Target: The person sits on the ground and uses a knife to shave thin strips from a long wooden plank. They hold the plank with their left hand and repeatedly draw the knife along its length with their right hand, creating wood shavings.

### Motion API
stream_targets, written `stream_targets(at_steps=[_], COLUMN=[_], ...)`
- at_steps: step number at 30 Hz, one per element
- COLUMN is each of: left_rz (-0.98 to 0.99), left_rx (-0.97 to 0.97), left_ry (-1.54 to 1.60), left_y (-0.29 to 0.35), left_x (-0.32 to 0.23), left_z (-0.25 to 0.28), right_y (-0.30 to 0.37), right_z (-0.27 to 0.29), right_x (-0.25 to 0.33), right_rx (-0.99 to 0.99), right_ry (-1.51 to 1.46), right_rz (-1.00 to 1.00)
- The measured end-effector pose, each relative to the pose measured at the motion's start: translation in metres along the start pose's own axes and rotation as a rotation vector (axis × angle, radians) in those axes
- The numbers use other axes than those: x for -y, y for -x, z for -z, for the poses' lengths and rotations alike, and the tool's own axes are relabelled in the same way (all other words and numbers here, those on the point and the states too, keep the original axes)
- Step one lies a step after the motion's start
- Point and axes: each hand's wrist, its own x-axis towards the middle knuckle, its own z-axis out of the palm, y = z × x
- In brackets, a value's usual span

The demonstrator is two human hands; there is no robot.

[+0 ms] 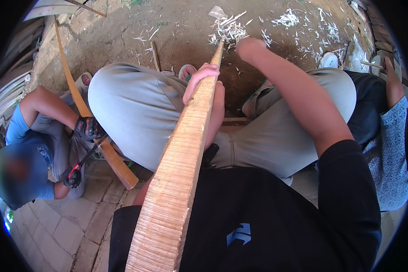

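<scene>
A long wooden plank (179, 158) with a rough, ridged face runs away from my chest, tapering toward its far end. Wrapped round it near the narrow part is my left hand (203, 81), its fingers over the wood and its forearm passing partly beneath. My right hand (250, 47) is closed in a fist just right of the plank's far tip, with the arm stretched forward. Whatever that fist may hold is hidden from view. Pale wood shavings (231, 31) lie on the ground around the tip.
On my left, a person in dark gloves (89, 128) works a red-handled tool (77, 167) against another long plank (118, 165). Another person in a patterned shirt (389, 154) sits close on my right. More shavings (287, 19) and a stone (217, 12) lie ahead on bare earth.
</scene>
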Motion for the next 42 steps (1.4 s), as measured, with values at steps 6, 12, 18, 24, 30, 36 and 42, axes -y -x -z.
stream_targets(at_steps=[6, 12, 18, 24, 30, 36, 42], left_rz=[-0.123, -0.16, -0.01, 0.018, -0.118, 0.0, -0.029], left_rx=[-0.008, -0.004, -0.007, -0.007, -0.011, -0.022, -0.017], left_ry=[-0.06, -0.107, -0.004, -0.015, -0.103, -0.009, -0.044], left_y=[-0.005, -0.008, -0.006, -0.007, -0.012, -0.011, -0.009], left_x=[0.005, -0.004, 0.0, -0.002, -0.003, -0.003, 0.0], left_z=[-0.002, -0.002, -0.002, -0.001, -0.001, -0.001, 0.0], right_y=[-0.039, -0.043, 0.008, 0.004, -0.036, -0.035, -0.003], right_z=[-0.021, 0.003, 0.047, 0.027, -0.024, 0.016, 0.046], right_x=[-0.016, -0.013, -0.001, 0.005, -0.003, -0.01, 0.002], right_rx=[-0.046, 0.089, 0.098, 0.03, -0.141, 0.126, 0.076], right_ry=[-0.028, 0.168, 0.135, 0.064, -0.077, 0.171, 0.177], right_rz=[0.012, 0.176, 0.092, 0.07, -0.018, 0.148, 0.079])
